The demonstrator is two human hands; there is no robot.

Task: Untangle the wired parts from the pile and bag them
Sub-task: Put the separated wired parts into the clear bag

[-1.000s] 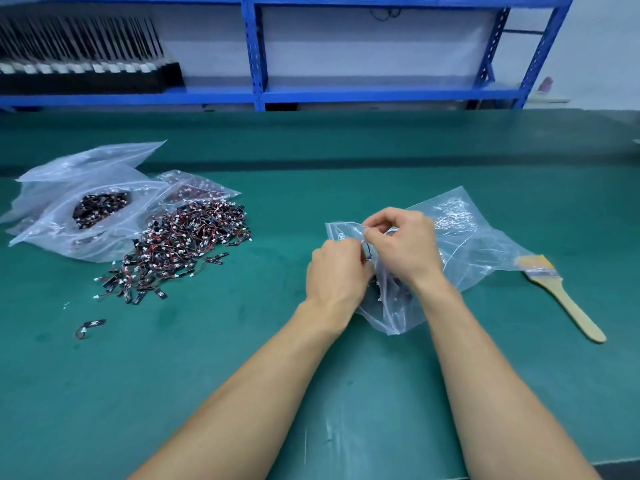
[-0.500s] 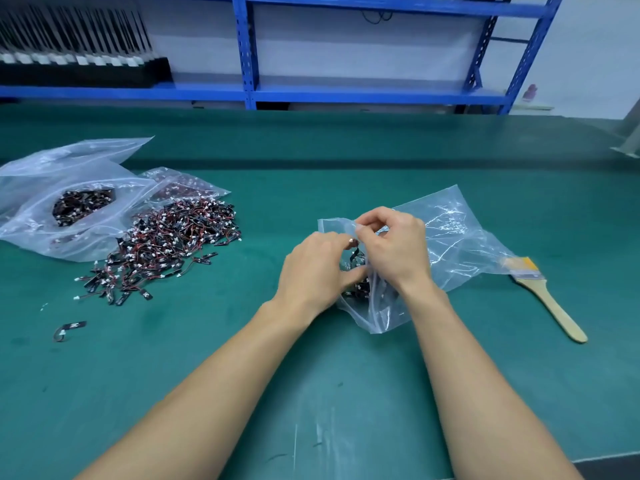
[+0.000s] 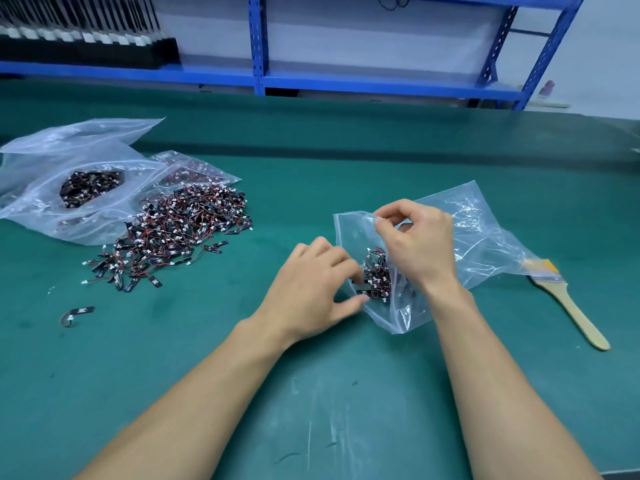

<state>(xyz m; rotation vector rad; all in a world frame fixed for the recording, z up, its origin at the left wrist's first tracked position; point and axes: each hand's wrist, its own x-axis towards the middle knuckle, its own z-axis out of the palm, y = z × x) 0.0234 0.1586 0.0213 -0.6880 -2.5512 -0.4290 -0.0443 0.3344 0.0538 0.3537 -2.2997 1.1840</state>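
While bagged wired parts (image 3: 377,275) sit as dark clump inside clear bag (image 3: 485,237), low near its mouth, my right hand (image 3: 419,244) pinches upper lip of mouth between thumb and forefinger. My left hand (image 3: 315,282) at 9 o'clock of clump: fingers loosely curled, slightly spread, nothing seen pinched.

Judgement: I should keep lip lifted, feed few parts at a time, shake clump deeper so leads don't snag.

Remaining pile (image 3: 173,233) at 10 o'clock of bag, well apart. One stray part (image 3: 78,315) at 9 o'clock. Wooden-handled brush (image 3: 568,303) at 3 o'clock. No legible labels or writing.
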